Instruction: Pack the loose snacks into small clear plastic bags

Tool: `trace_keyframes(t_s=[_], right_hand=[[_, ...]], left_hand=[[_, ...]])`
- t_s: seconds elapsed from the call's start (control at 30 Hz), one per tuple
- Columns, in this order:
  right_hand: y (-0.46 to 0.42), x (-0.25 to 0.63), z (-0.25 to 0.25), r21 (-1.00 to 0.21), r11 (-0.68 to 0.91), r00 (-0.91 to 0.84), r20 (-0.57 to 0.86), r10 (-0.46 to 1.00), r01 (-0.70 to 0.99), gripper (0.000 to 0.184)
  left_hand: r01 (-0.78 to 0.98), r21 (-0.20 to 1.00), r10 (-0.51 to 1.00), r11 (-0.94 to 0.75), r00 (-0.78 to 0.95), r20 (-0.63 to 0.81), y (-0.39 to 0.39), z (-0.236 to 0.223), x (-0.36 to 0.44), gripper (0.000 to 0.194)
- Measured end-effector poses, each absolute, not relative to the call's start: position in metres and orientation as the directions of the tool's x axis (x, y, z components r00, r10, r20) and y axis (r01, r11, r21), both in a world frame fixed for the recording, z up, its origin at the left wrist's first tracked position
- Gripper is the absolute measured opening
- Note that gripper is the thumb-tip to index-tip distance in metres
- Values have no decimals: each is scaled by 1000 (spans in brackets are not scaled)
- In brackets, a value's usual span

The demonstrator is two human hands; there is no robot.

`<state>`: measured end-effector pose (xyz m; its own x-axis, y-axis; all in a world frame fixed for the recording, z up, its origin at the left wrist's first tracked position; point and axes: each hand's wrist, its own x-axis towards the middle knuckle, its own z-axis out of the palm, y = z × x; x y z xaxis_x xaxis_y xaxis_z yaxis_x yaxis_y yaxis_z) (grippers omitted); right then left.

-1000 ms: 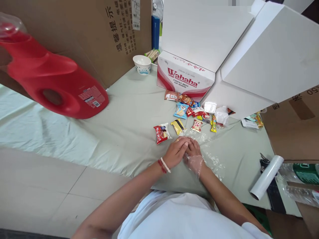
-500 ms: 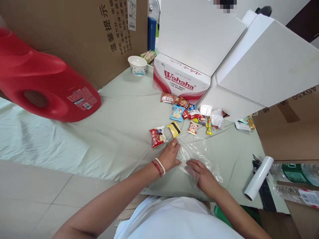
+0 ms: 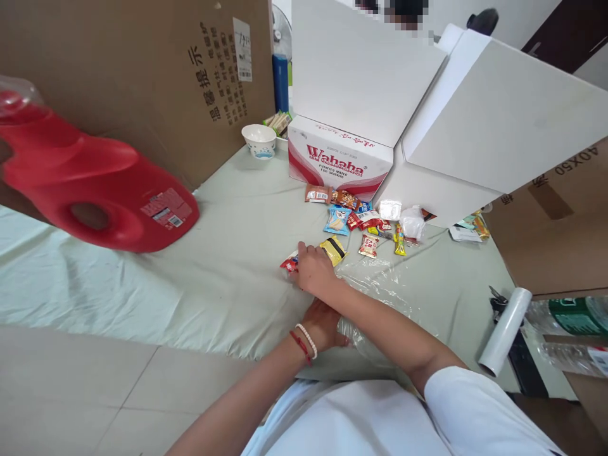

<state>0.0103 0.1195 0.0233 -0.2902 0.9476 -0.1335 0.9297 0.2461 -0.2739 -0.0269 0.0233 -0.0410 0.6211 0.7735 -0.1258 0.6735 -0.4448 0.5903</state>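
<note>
My right hand (image 3: pixel 311 269) reaches across to the left and closes over a red snack packet (image 3: pixel 289 263) on the pale green cloth (image 3: pixel 228 266). A yellow snack packet (image 3: pixel 334 249) lies just to the right of that hand. My left hand (image 3: pixel 323 326), with a red and white bracelet at the wrist, sits under my right forearm and grips the near edge of a crumpled clear plastic bag (image 3: pixel 375 278). Its fingers are mostly hidden by the arm. Several more small snack packets (image 3: pixel 361 218) lie scattered behind.
A red detergent jug (image 3: pixel 95 183) lies on its side at the left. A white Wahaha box (image 3: pixel 339 161) and big white boxes (image 3: pixel 494 120) stand behind the snacks; a cardboard wall (image 3: pixel 142 69) and a small bowl (image 3: pixel 259 139) sit at the back left. A cling-film roll (image 3: pixel 504 330) and bottles (image 3: pixel 570 316) lie at the right.
My right hand left the plastic bag and crossed over to the left onto the red snack packet. My left hand slid back toward me along the bag's edge.
</note>
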Motion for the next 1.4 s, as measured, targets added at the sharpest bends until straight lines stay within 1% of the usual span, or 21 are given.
trace_keyframes(t_s=[0.1,0.17,0.23,0.3,0.4,0.43,0.47,0.5,0.57,0.63,0.67,0.77,0.87,0.93,1.0,1.07,1.13,1.2,1.27,1.33,1.4], right_hand=[[114,33,33,-476,216,-319,-148,936,853,42],[102,70,49,-601,236,-366,-101,925,764,31],[88,112,64,-639,270,-368,-21,930,720,32],[76,147,69,-559,304,-355,19,935,771,39],[56,177,54,-230,356,-342,100,934,906,48],[48,183,46,-131,398,-385,114,916,908,49],[40,187,37,-74,463,-455,106,884,883,50],[31,190,30,-69,540,-535,81,841,839,52],[14,197,19,-169,645,-648,45,760,745,57],[4,204,14,-264,622,-630,65,774,737,58],[2,207,12,-282,582,-588,73,806,763,56],[9,209,10,-273,489,-504,19,863,828,48],[15,208,13,-259,495,-517,-20,856,829,46],[7,213,17,-294,505,-521,27,853,811,48],[-12,225,22,-392,541,-567,58,821,744,49],[-37,242,24,-490,577,-650,27,759,654,55],[-61,259,22,-537,576,-698,-34,716,617,56],[-76,272,17,-566,540,-682,-56,729,623,38],[-79,280,11,-627,496,-654,-27,756,600,19],[-70,283,10,-702,445,-635,-14,773,556,21],[-51,286,13,-751,356,-586,-50,809,556,25]], left_hand=[[673,575,769,-465,629,-114,17,-38,-38,110],[679,564,775,-470,623,-105,15,-38,-46,112],[674,559,775,-483,626,-85,17,-38,-53,117],[671,547,766,-501,638,-80,23,-35,-57,119],[712,484,754,-509,640,-148,38,-27,-61,121],[724,461,744,-512,642,-182,43,-24,-62,121],[733,444,734,-515,645,-214,46,-21,-63,121],[736,435,723,-518,649,-238,49,-19,-64,121],[734,431,708,-524,657,-259,51,-16,-68,120],[730,429,703,-533,664,-256,51,-17,-71,121],[728,427,703,-537,665,-250,51,-18,-73,121],[736,413,707,-536,659,-256,50,-18,-77,122],[761,376,751,-529,626,-212,43,-13,-79,124],[733,349,761,-583,644,-80,32,-8,-82,113],[617,347,673,-707,737,62,18,-6,-86,88],[430,405,517,-807,846,132,3,-8,-90,72],[312,514,437,-799,888,141,-10,-13,-94,67],[293,608,449,-738,885,119,-18,-19,-97,62],[312,659,493,-684,864,104,-21,-23,-97,45],[337,713,568,-615,817,104,-17,-23,-94,21],[398,781,700,-482,711,70,-8,-20,-89,20]])
